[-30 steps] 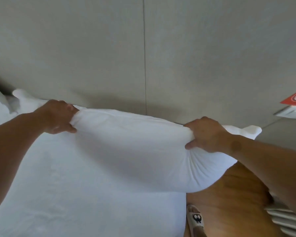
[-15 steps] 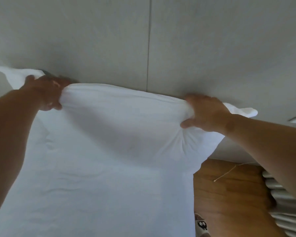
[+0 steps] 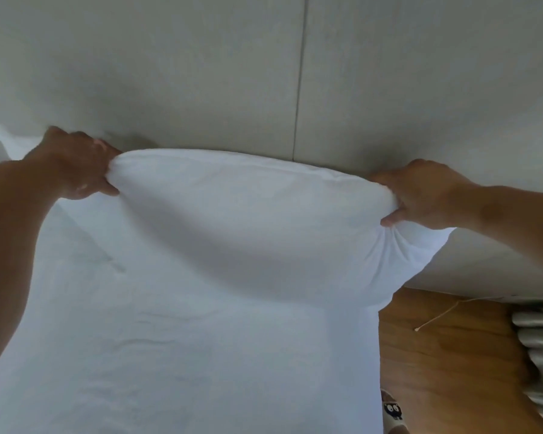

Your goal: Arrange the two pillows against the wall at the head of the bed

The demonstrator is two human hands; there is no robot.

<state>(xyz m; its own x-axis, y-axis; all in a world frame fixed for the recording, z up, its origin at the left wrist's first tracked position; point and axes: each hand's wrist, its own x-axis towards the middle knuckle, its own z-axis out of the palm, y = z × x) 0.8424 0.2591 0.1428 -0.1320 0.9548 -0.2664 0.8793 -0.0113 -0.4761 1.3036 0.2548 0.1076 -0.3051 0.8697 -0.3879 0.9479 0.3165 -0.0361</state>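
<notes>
A white pillow point(image 3: 248, 214) stands on its long edge on the bed point(image 3: 176, 355), its top edge against the grey wall point(image 3: 201, 73). My left hand point(image 3: 76, 164) grips the pillow's top left corner. My right hand point(image 3: 420, 195) pinches its top right corner, where the fabric bunches. The pillow's right end hangs past the bed's right side. A white corner of fabric point(image 3: 0, 136) shows at the far left beyond my left hand; I cannot tell if it belongs to a second pillow.
A vertical seam point(image 3: 300, 89) runs down the wall panels. Right of the bed is a wooden floor point(image 3: 445, 355) with a thin cord point(image 3: 436, 317), a slipper point(image 3: 392, 411) near the bottom, and a grey ribbed object point(image 3: 539, 349) at the right edge.
Both hands lifted the pillow and carried it up to the wall; its top edge rose from lying low on the bed to standing against the panels. The view shifted left and down.
</notes>
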